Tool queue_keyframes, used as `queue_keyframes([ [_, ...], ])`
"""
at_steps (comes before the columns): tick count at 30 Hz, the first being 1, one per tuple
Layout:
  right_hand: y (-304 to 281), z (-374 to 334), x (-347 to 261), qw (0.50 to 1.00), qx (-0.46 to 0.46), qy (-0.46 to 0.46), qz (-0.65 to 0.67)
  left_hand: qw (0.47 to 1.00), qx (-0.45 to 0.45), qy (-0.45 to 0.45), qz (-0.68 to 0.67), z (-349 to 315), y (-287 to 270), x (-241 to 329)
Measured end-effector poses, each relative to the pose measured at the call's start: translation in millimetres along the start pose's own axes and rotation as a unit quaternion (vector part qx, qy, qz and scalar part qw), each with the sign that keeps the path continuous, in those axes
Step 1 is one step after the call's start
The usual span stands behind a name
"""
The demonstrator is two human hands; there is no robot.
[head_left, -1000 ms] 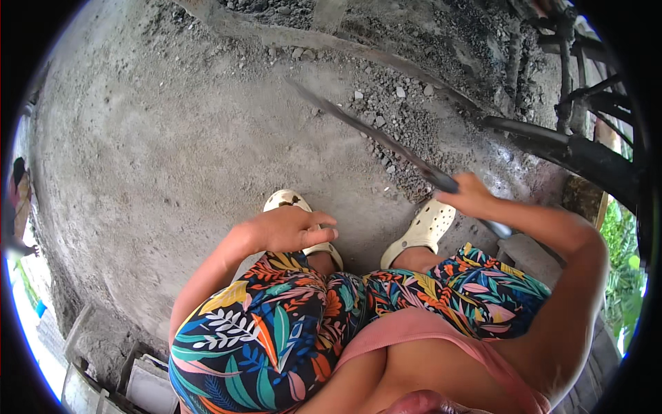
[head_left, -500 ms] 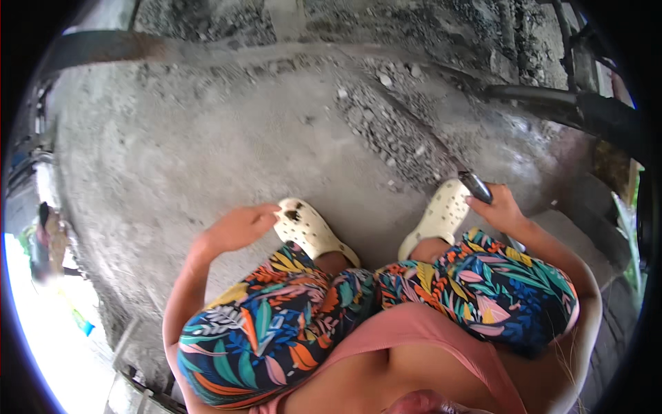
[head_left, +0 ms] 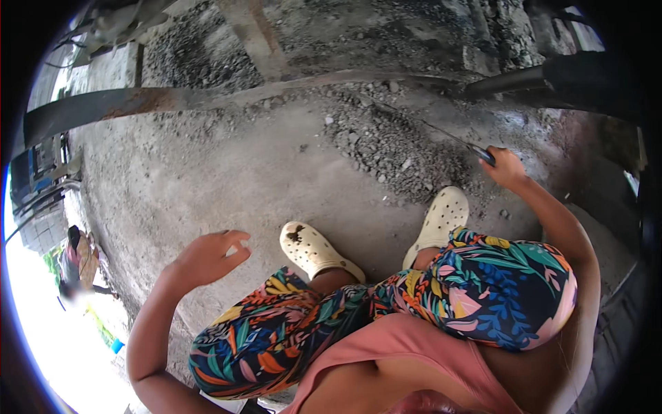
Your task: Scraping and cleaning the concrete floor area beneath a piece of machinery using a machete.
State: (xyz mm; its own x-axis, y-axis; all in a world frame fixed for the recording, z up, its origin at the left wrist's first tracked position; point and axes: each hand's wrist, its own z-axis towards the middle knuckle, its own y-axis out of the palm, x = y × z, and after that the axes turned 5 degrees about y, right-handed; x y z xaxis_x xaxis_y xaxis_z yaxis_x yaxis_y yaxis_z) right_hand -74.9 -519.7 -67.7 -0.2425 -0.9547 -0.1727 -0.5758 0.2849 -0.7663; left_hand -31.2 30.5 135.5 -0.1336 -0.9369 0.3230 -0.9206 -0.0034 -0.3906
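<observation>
Left hand (head_left: 205, 261) open; right (head_left: 506, 168) grips tool (head_left: 483, 153).

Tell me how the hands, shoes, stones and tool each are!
Long tool: slanting, held by its dark handle
Right hand: closed around that handle
Left hand: empty, thumb apart from fingers
Left shoe: worn, dark blotch on toe
Right shoe: worn, no blotch showing
Gravel: loose, heaped

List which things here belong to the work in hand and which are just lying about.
Seemingly in use:
- long blade, its dark handle in the right hand
- grey gravel pile, where the blade points

Seemingly just around, untouched:
- curved rusty strip
- dark bar at upper right
- small blue item, lower left, too small to identify
</observation>
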Motion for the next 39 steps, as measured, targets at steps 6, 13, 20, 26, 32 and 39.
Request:
queue_keyframes([
  [6,9,34,-13,0.999,-0.016,-0.030,-0.029,0.982,0.036,0.064,-0.172,29,34,-10],
  [13,23,28,-28,0.994,-0.089,-0.051,-0.035,0.991,-0.083,0.013,-0.101,48,65,-32],
  [20,16,-3,-7,0.972,-0.097,-0.158,-0.145,0.978,0.079,0.015,-0.190,59,29,-25],
  [26,31,-38,31,0.999,-0.022,-0.018,0.015,0.977,0.102,-0.004,-0.189,55,40,-45],
  [32,19,-24,21,0.999,-0.030,0.027,-0.001,0.978,0.068,-0.037,-0.193,46,54,-65],
  [39,30,-19,-40,0.980,-0.129,-0.118,-0.098,0.988,0.056,0.027,-0.139,78,59,-56],
])
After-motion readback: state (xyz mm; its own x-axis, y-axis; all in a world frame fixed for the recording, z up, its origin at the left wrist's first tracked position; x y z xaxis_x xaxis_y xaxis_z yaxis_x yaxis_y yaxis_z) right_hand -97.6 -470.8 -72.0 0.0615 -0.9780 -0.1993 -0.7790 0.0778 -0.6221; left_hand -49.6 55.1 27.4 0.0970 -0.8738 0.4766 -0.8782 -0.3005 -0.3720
